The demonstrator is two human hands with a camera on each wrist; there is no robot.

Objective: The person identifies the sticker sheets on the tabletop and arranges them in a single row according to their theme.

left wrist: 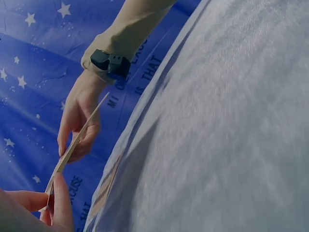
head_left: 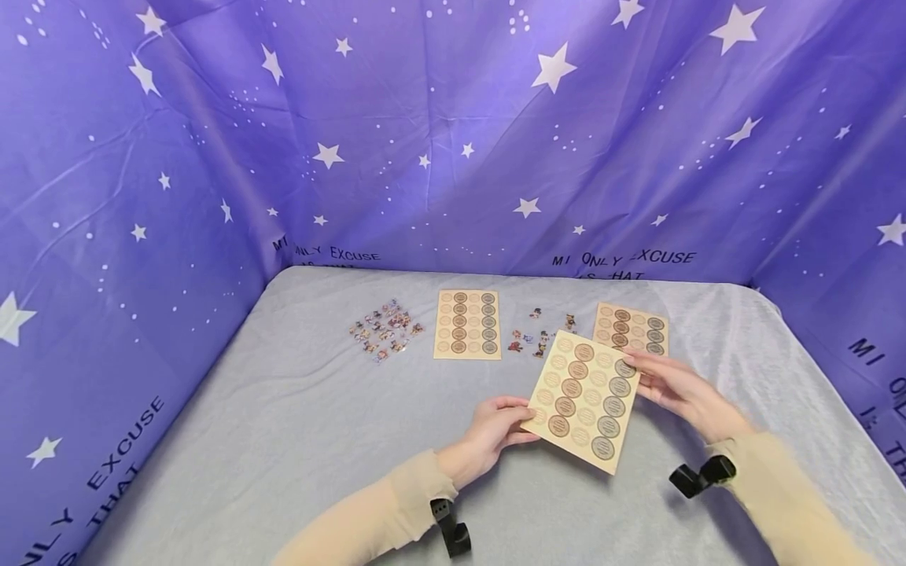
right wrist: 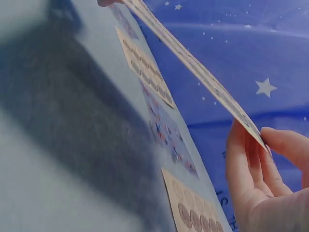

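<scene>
Both hands hold up a cream sheet of round stickers (head_left: 587,377), tilted above the table. Pale, brown and grey circles run in columns across its face. My left hand (head_left: 488,432) pinches the sheet's lower left edge between thumb and fingers, as the left wrist view also shows. At the upper right edge, my right hand (head_left: 675,389) pinches it with the thumb on one face and the fingers (right wrist: 239,164) on the other. Edge-on in the right wrist view, the sheet (right wrist: 193,65) looks thin and slightly bowed.
A similar sticker sheet (head_left: 474,326) lies flat at mid-table; another (head_left: 637,318) lies behind the held one, partly covered by it. Small colourful character stickers (head_left: 385,330) lie at left, and more (head_left: 527,338) between the sheets. A purple star-printed cloth (head_left: 425,102) surrounds the grey table (head_left: 283,424).
</scene>
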